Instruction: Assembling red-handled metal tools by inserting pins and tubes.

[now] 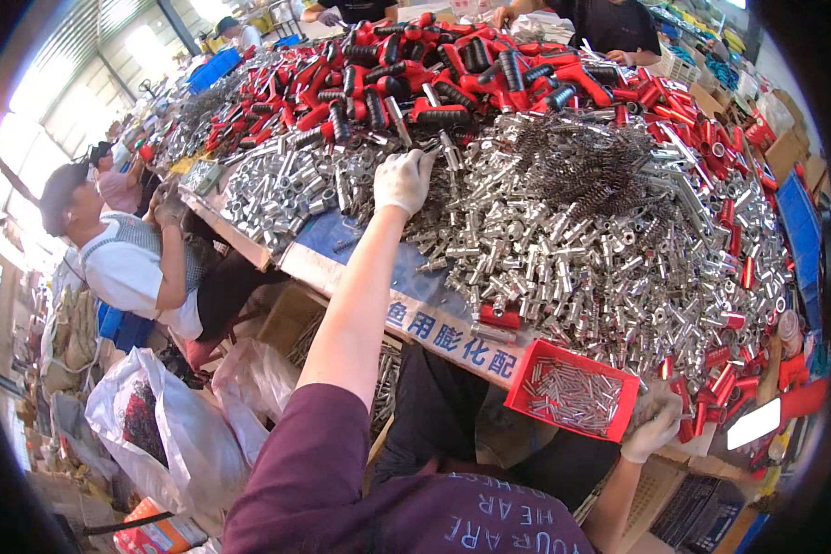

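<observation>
My left hand, in a whitish glove, reaches forward over a big heap of metal parts. Its fingers are closed and bent at the near side of a pile of red and black tool handles. A flat silver bar stands up just beyond the fingertips; whether they grip it I cannot tell. My right hand, also gloved, is curled beside the right end of a red bin at the table's front edge. Small silver pins lie in that bin. What the right fingers hold is hidden.
Dark coil springs lie on the heap, and red tubes lie along the right side. A co-worker sits at the left; other people work across the table. White plastic bags stand at lower left. A blue tray is at far right.
</observation>
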Motion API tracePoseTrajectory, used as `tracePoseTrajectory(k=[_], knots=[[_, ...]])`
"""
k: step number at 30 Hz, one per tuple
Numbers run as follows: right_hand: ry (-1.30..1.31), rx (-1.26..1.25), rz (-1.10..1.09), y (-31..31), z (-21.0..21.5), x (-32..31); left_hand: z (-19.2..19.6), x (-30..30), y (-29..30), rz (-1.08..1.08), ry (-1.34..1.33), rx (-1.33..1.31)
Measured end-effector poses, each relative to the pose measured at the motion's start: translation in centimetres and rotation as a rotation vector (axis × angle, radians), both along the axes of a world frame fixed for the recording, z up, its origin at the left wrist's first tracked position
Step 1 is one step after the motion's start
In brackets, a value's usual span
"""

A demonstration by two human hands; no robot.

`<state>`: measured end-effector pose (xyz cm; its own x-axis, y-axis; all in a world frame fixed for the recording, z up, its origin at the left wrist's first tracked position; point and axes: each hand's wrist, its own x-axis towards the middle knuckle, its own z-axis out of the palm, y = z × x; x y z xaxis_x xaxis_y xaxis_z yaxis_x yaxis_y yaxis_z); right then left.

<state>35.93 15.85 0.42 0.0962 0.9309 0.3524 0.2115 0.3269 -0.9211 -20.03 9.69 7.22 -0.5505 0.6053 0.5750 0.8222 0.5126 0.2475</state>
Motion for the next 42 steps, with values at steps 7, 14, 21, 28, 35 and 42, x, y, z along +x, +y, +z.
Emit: tracePoseTrajectory(k=[7,14,21,28,35,42], knots=[[-0.038,0.114,0.035,0.4,-0.6,-0.9,3.7,-0.7,2.2,0.154,-0.039,-0.258],[-0.032,0.023,-0.027,-0.6,1.5,-1.4,13.2,2.2,14.3,-0.417,0.011,-0.143],[0.214,-0.145,0.013,-0.8,0.1,-0.8,16.0,4.1,28.0,-0.614,-0.130,-0.616],[0.171,-0.053,-0.055,-0.7,0.6,-1.1,14.9,5.5,34.8,-0.608,0.228,-1.172],[0.134,-0.106,-0.063,-0.7,0.3,-0.1,14.2,3.1,35.5,-0.446,0.370,-1.117],[0.180,-0.122,-0.044,-0.8,0.4,-0.4,17.1,4.3,37.3,-0.582,0.402,-1.261]])
